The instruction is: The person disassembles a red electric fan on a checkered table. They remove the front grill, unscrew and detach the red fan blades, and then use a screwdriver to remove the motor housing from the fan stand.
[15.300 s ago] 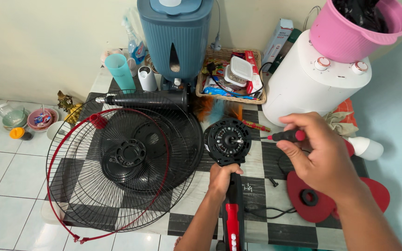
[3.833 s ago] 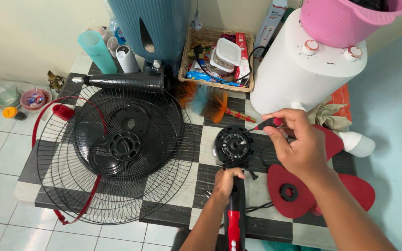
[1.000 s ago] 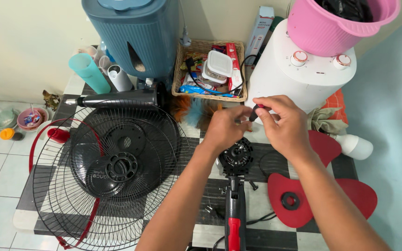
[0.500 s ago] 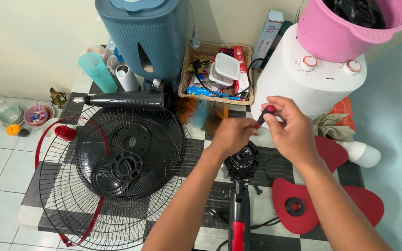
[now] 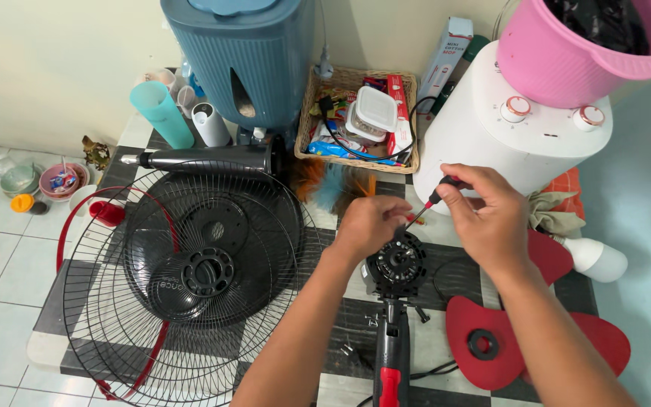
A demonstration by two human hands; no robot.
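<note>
A round black fan motor [image 5: 395, 265] stands on a black and red fan neck [image 5: 391, 362] on the chequered table [image 5: 118, 175]. My right hand [image 5: 484, 215] grips a screwdriver with a black and red handle [image 5: 441, 188], its shaft slanting down to the motor's upper edge. My left hand [image 5: 371, 224] is closed at the motor's top left, fingers pinched by the screwdriver tip; what they pinch is hidden. Small loose screws [image 5: 371, 321] lie beside the neck.
Two black wire fan guards [image 5: 190, 271] with a red rim lie on the left. A red fan blade [image 5: 491, 343] lies on the right. Behind stand a white appliance [image 5: 518, 132] with a pink basket [image 5: 582, 45], a wicker basket [image 5: 363, 120], a blue dispenser [image 5: 246, 56].
Both hands have come down from in front of the white appliance to the motor. The screwdriver tip now rests at the motor's upper edge, with my left hand closed beside it.
</note>
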